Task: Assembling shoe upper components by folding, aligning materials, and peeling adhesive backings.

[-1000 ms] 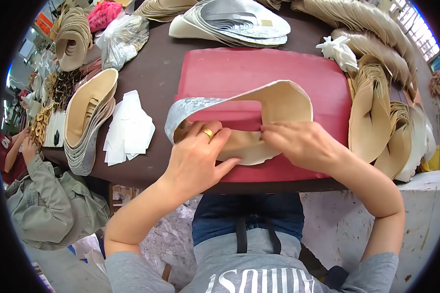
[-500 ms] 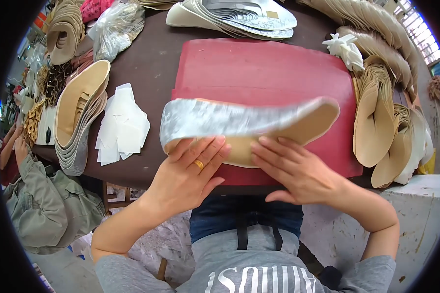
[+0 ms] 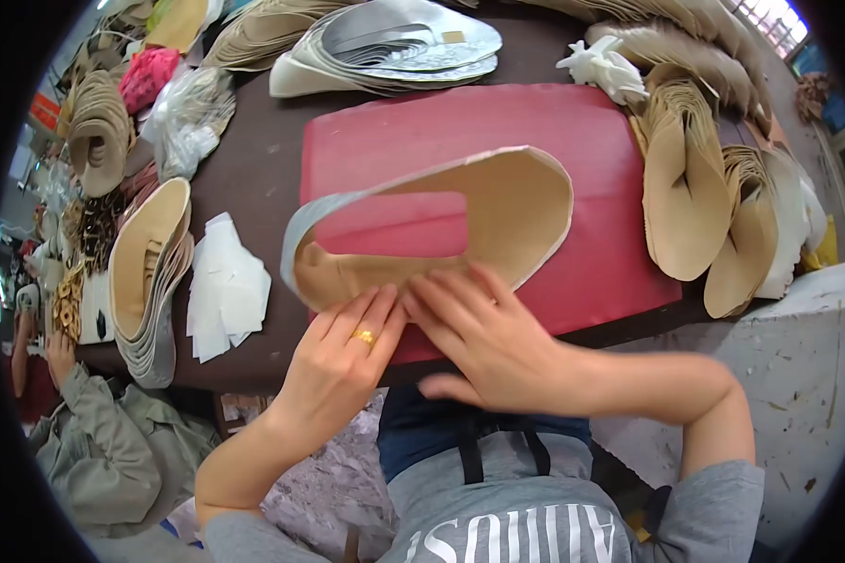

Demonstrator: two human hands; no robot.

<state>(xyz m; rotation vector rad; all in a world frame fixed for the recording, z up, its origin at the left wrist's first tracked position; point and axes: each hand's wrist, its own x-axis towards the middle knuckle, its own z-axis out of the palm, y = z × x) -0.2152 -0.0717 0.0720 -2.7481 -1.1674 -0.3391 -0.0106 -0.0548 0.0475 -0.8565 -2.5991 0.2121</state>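
Observation:
A shoe upper (image 3: 521,202), tan inside and silvery grey outside, stands as a loop above the red mat (image 3: 376,122), which shows through its middle opening. On its near edge, left of the middle, my left hand (image 3: 338,361) is closed, fingers side by side over the rim and a gold ring on one; its thumb is hidden. Against the near wall, just right of those fingers, lies my right hand (image 3: 488,342). Its fingers are stretched out flat and the thumb points away, apart from the upper. Motion slightly blurs this hand.
White paper pieces (image 3: 230,291) lie left of the mat, beside stacked uppers (image 3: 145,281). Silvery uppers (image 3: 394,47) sit at the back; tan ones (image 3: 685,188) stand at right near a crumpled white glove-like thing (image 3: 606,70). Another person's sleeve (image 3: 113,441) is at lower left.
The upper has tipped open, showing its tan inside and opening instead of its silvery side. My right hand has moved left, close to my left. The view has shifted a little.

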